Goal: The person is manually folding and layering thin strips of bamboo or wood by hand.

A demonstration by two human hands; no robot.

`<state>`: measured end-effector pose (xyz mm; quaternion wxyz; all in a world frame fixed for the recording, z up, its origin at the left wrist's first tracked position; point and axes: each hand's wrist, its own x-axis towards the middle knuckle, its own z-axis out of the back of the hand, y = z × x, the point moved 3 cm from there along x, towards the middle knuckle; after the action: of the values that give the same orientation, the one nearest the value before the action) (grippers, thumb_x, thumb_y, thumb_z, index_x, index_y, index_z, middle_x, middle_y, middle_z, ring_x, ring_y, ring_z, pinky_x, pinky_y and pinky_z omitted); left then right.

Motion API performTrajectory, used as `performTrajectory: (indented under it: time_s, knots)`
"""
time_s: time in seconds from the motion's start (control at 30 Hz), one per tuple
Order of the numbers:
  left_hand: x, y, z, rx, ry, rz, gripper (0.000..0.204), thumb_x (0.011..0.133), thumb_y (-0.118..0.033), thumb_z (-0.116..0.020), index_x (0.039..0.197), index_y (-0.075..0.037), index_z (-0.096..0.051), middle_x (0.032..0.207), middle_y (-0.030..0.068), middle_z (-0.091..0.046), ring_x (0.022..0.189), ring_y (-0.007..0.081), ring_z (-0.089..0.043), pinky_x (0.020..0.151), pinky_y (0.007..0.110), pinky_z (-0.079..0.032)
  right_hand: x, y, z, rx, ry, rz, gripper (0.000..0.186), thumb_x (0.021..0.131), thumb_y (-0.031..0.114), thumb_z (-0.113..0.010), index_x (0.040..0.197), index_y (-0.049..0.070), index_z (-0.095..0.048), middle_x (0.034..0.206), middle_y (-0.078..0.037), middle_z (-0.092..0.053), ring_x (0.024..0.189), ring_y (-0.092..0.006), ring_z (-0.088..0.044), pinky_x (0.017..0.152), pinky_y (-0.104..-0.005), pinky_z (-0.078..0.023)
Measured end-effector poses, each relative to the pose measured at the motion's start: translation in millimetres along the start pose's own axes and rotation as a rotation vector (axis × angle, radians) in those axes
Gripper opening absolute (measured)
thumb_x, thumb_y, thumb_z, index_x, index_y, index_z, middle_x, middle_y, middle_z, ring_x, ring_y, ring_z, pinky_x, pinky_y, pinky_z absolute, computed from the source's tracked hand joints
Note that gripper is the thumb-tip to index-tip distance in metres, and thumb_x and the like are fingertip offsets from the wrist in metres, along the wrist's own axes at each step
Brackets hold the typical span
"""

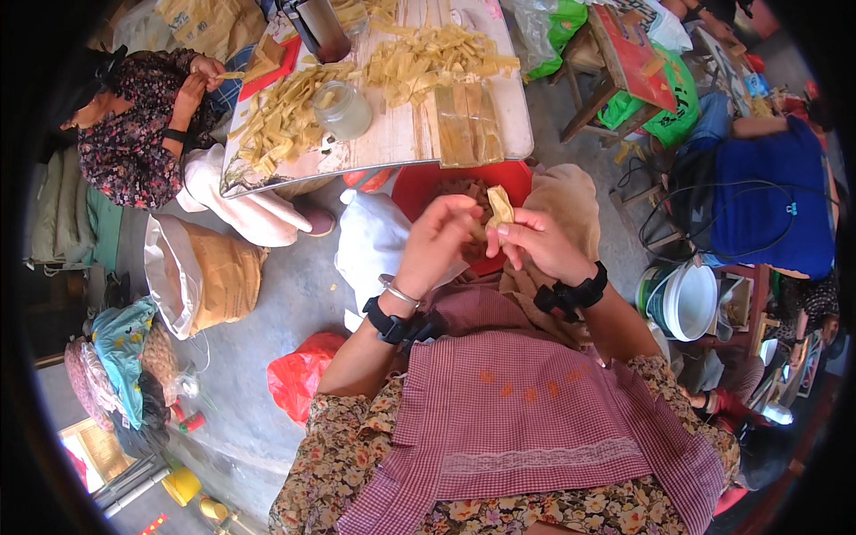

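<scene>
Yellowish strip (pixel 500 205) is poking up above the red basin (pixel 410 189) by the near edge of the table (pixel 388 147), the right hand (pixel 537 239) pinching it, seemingly folding, the left hand's (pixel 437 234) grip escaping me, further folding probably calling for a steady right thumb.

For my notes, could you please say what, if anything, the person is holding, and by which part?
The right grip holds a pale yellow strip by its lower end; for the left grip, unclear.
</scene>
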<state>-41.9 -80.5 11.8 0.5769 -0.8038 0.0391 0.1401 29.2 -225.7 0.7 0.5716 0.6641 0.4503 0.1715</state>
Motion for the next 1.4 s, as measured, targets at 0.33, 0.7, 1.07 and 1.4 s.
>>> performTrajectory:
  time_s: [0.33,0.7,1.07,1.4]
  knots:
    - [-1,24,-8,-0.031,0.200,0.089,0.023,0.084,-0.007,-0.053,0.106,-0.001,-0.054,0.078,-0.0010,-0.055,0.068,0.0052,-0.051,0.061,0.019,-0.043,-14,0,-9,0.095,-0.012,-0.081,0.018,0.087,0.016,-0.051,0.094,0.000,-0.054,0.077,-0.009,-0.060,0.053,-0.0064,-0.049,0.043,-0.0183,-0.040]
    - [-13,-11,-30,0.885,0.166,-0.799,0.016,0.071,-0.005,-0.053,0.087,-0.002,-0.050,0.110,0.0124,-0.051,0.086,0.0335,-0.055,0.070,0.038,-0.048,-11,-14,-2,0.529,0.083,-0.138,0.025,0.090,0.017,-0.049,0.111,0.003,-0.048,0.074,0.000,-0.052,0.048,-0.0032,-0.042,0.037,-0.0149,-0.030]
    - [3,34,-10,0.874,0.064,-0.349,0.013,0.078,-0.013,-0.051,0.086,-0.003,-0.050,0.076,0.0183,-0.058,0.072,0.0382,-0.057,0.063,0.043,-0.046,-9,-17,-9,-0.843,-0.167,0.225,0.019,0.073,0.008,-0.057,0.092,0.004,-0.058,0.086,-0.013,-0.055,0.079,-0.0286,-0.056,0.067,-0.0346,-0.045]
    - [9,27,-3,1.005,-0.127,-0.487,0.020,0.076,-0.007,-0.054,0.095,-0.005,-0.045,0.073,0.0168,-0.058,0.068,0.0359,-0.058,0.060,0.043,-0.046,-2,-11,-7,-0.733,-0.271,0.557,0.015,0.082,0.008,-0.052,0.094,0.001,-0.058,0.089,-0.006,-0.057,0.076,-0.0218,-0.058,0.066,-0.0288,-0.047]
